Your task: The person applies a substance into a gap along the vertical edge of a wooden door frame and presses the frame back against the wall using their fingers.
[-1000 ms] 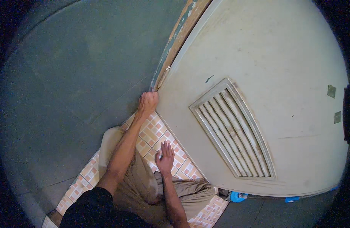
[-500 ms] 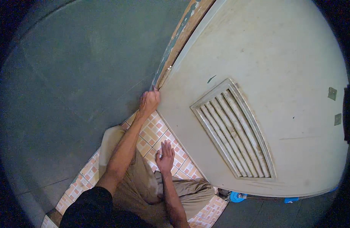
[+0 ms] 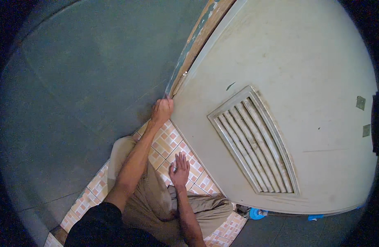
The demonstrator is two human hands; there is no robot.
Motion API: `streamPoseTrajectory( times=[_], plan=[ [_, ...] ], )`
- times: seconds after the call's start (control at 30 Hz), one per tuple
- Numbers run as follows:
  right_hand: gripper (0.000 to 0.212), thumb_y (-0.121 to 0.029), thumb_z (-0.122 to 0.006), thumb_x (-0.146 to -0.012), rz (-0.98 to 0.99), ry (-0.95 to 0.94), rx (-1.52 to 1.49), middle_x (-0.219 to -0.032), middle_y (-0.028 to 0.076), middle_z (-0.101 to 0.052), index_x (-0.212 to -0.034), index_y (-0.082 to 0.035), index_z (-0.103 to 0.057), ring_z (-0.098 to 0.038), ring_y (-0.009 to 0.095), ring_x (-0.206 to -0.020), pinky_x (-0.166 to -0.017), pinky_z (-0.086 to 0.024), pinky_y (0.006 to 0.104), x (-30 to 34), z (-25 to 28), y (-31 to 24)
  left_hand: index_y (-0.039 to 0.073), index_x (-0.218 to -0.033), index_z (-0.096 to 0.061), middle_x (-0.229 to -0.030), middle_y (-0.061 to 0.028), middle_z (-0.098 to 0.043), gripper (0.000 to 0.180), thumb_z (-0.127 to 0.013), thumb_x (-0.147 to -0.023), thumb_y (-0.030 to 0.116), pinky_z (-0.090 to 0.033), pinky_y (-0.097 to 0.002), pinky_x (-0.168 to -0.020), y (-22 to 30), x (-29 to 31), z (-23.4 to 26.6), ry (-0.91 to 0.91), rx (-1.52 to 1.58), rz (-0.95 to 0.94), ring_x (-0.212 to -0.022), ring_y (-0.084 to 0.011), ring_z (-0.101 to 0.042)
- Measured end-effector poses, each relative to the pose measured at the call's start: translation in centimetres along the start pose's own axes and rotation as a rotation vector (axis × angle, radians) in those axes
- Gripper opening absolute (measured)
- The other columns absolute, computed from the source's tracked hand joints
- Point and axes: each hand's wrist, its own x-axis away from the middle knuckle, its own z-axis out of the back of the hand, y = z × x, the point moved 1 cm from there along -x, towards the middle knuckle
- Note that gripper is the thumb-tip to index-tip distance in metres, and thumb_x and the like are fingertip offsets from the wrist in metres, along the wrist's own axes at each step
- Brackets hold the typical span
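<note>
My left hand (image 3: 162,110) is closed at the lower end of the wooden door frame (image 3: 188,59), where the frame meets the dark grey-green wall (image 3: 86,82). Whatever its fingers hold is hidden or too small to name. Along the frame, paint is chipped and bare wood shows. Just beside that hand stands the pale door (image 3: 272,61), with a small hinge (image 3: 178,85) on its edge. Over the tiled floor, my right hand (image 3: 180,169) is open, fingers stretched and thumb apart, holding nothing.
A slatted vent (image 3: 255,144) is set low in the door. Patterned tiles (image 3: 165,142) cover the floor between door and wall. My bent legs (image 3: 150,193) take up the space below. A blue object (image 3: 256,213) lies past the door's bottom corner.
The view has shifted very slightly. My left hand stays at the frame's lower end with only a small change of pose, and my right hand keeps its place.
</note>
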Motion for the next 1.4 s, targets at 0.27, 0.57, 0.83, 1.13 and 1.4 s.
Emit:
streamPoseTrajectory(
  times=[0.27,0.57,0.83,1.13,1.4],
  plan=[
    [0.051,-0.021,-0.054,-0.089,-0.001,0.01,-0.003,-0.149,0.012,-0.043,-0.137,-0.008,-0.05,-0.036,0.03,-0.14,-0.115,-0.025,0.0481,-0.1,0.0,0.0,-0.007,-0.062,-0.061,-0.068,-0.0327,-0.059,0.052,-0.041,-0.097,0.026,-0.05,-0.0559,-0.063,-0.2,0.1,-0.4,-0.023,0.022,0.049,-0.065,-0.0483,-0.062],
    [0.05,-0.026,-0.049,-0.092,-0.009,-0.027,0.028,-0.152,0.009,-0.039,-0.14,-0.01,-0.048,-0.032,0.026,-0.143,-0.117,-0.02,0.046,0.0,-0.3,0.1,-0.004,-0.058,-0.061,-0.067,-0.0291,-0.06,0.051,-0.044,-0.096,0.025,-0.049,-0.0548,-0.062,0.2,-0.1,-0.2,0.166,-0.015,-0.101,-0.064,-0.0479,-0.061],
    [0.051,-0.025,-0.05,-0.092,0.003,-0.031,0.014,-0.151,0.011,-0.04,-0.14,-0.009,-0.047,-0.033,0.029,-0.142,-0.117,-0.022,0.0481,-0.2,-0.2,-0.5,0.0,-0.054,-0.054,-0.062,-0.0265,-0.058,0.047,-0.05,-0.094,0.023,-0.046,-0.0568,-0.059,-1.7,-0.2,-0.8,0.27,-0.095,-0.265,-0.061,-0.0464,-0.058],
    [0.052,-0.026,-0.051,-0.091,-0.003,-0.021,0.024,-0.151,0.011,-0.04,-0.14,-0.01,-0.047,-0.033,0.029,-0.141,-0.117,-0.021,0.048,0.1,-0.2,0.4,0.001,-0.054,-0.053,-0.063,-0.0269,-0.058,0.046,-0.048,-0.095,0.022,-0.046,-0.0568,-0.059,0.7,0.2,-0.1,0.181,0.022,-0.098,-0.06,-0.0472,-0.058],
    [0.053,-0.027,-0.052,-0.091,0.0,-0.022,0.029,-0.151,0.01,-0.039,-0.141,-0.011,-0.046,-0.033,0.029,-0.142,-0.117,-0.022,0.0482,0.1,-0.2,0.5,0.001,-0.056,-0.054,-0.064,-0.0274,-0.059,0.046,-0.046,-0.096,0.021,-0.047,-0.0562,-0.06,1.5,0.5,0.7,0.243,0.016,-0.186,-0.06,-0.0471,-0.059]
  ],
)
